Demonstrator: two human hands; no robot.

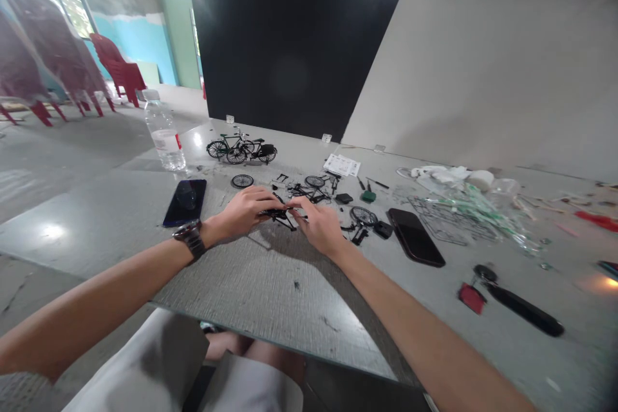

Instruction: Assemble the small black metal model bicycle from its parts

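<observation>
Both hands meet low over the table around a black model bicycle frame (282, 219). My left hand (247, 207), with a dark watch on its wrist, has its fingers closed on the frame from the left. From the right, my right hand (316, 222) pinches at the same frame with thumb and forefinger; any smaller part between those fingers is hidden. A loose model wheel (242, 181) lies beyond my left hand. Past my right hand lie a partly built model bicycle (309, 190) and another wheel (363, 215).
Two model bicycles (241, 147) stand at the back. A water bottle (167, 135) and a phone (186, 201) are on the left. At right lie another phone (416, 237), black part sprues (437, 219), plastic wrapping (483, 196) and a black-handled tool (524, 309). A black panel (294, 45) rises behind.
</observation>
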